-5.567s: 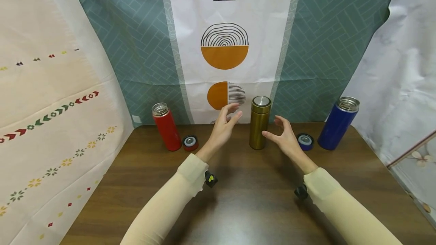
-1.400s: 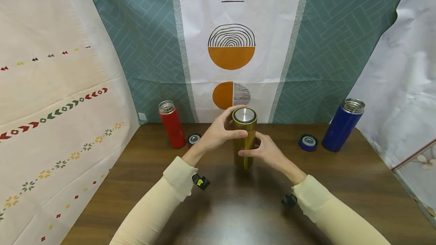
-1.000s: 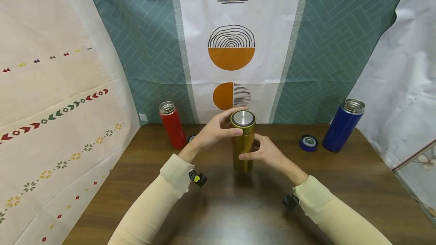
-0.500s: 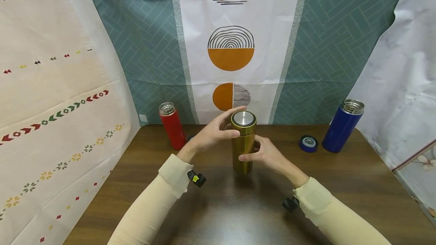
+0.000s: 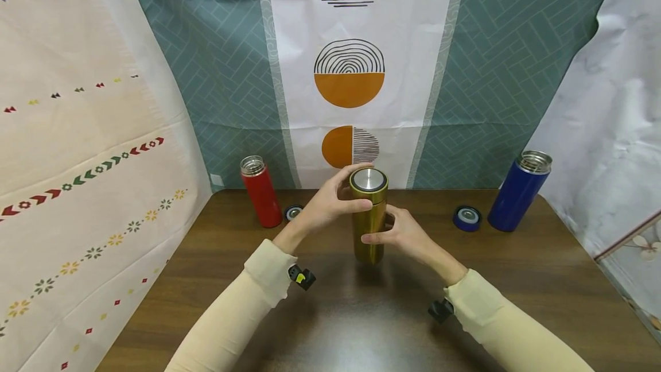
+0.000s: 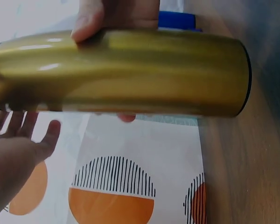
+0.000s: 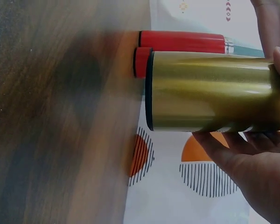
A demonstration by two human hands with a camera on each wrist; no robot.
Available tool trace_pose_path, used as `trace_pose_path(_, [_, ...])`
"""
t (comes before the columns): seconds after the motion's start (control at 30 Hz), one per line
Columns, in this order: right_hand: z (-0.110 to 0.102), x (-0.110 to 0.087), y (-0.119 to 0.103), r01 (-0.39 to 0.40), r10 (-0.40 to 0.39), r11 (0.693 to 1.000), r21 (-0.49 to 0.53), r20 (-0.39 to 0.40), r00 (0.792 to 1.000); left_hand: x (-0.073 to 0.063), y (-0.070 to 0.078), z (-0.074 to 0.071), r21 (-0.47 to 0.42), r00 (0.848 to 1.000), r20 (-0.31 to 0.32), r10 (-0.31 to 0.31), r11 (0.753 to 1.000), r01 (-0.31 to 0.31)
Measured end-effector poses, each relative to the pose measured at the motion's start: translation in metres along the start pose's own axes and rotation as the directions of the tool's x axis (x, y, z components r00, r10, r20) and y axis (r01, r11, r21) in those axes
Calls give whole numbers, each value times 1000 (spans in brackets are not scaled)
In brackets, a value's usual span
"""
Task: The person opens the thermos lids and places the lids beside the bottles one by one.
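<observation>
A gold thermos flask (image 5: 369, 234) with a steel-topped lid (image 5: 369, 181) stands upright between the two hands in the head view. My left hand (image 5: 327, 205) holds the lid, thumb in front and index finger behind. Lower down, my right hand (image 5: 405, 234) grips the body from the right, thumb across the front. In the left wrist view the gold flask (image 6: 130, 72) crosses the frame, with the right thumb on it. Its dark-rimmed base shows in the right wrist view; whether that base touches the table I cannot tell.
An open red flask (image 5: 261, 197) stands back left, its lid (image 5: 293, 212) beside it, partly behind the left hand. Back right are an open blue flask (image 5: 518, 194) and its lid (image 5: 466, 218). A patterned cloth (image 5: 330, 45) hangs behind the wooden table (image 5: 361, 326).
Both hands have taken hold of the gold flask and brought it nearer and slightly left. Over the last second the left hand turns a little at the lid; the right hand barely moves.
</observation>
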State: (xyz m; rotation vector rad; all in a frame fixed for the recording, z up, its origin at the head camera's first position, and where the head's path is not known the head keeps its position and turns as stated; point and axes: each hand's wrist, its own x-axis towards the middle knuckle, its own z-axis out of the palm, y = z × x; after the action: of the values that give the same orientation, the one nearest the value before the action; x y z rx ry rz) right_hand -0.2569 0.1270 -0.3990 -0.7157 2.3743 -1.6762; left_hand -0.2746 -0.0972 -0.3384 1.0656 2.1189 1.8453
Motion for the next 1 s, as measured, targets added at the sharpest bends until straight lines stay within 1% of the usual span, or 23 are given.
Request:
trace_pose_path(0.07, [0, 0, 0, 0, 0, 1000, 2, 4, 1000, 0, 0, -2, 5, 999, 35, -17, 1000, 17])
trace_pose_path(0.17, [-1, 0, 1, 3, -3, 1000, 9, 21, 1000, 0, 2, -7, -23, 994, 100, -43, 999, 46])
trace_pose_path(0.23, [-2, 0, 0, 3, -3, 1000, 11, 34, 999, 0, 3, -10, -38, 990, 133, -49, 998, 54])
trace_pose_path(0.3, [-3, 0, 0, 5, -5, 1000, 12, 44, 999, 1, 5, -13, -43, 987, 153, -47, 998, 54])
trace_pose_path(0.37, [-3, 1, -1, 8, -8, 1000, 9, 51, 999, 3, 5, -15, -37, 987, 154, -44, 998, 50])
trace_pose_path(0.4, [-3, 1, -1, 9, -10, 1000, 12, 51, 999, 3, 5, -15, -29, 988, 145, -47, 998, 52])
trace_pose_path(0.53, [-2, 1, -3, 10, -11, 1000, 8, 27, 1000, 4, 5, -12, -41, 995, 89, -53, 998, 56])
trace_pose_path(0.63, [0, 1, -3, 0, 0, 1000, -2, -6, 1000, 5, 3, -7, -56, 999, 42, -27, 998, 30])
trace_pose_path(0.73, [2, 1, -3, -9, 8, 1000, -14, -28, 1000, 6, 2, -2, -34, 1000, 13, -5, 999, 6])
trace_pose_path(0.77, [3, 1, -2, -11, 11, 1000, -15, -30, 999, 6, 1, -2, -31, 1000, 15, -6, 1000, 6])
trace_pose_path(0.87, [2, 0, -2, -16, 16, 1000, -12, -30, 999, 6, 1, -3, -16, 999, 42, -33, 999, 34])
trace_pose_path(0.93, [1, 0, -2, -18, 18, 1000, -9, -20, 1000, 5, 1, -7, -20, 995, 77, -55, 998, 57])
trace_pose_path(1.0, [0, 0, -1, -19, 19, 1000, -5, -8, 1000, 4, 2, -10, -18, 992, 110, -60, 998, 63])
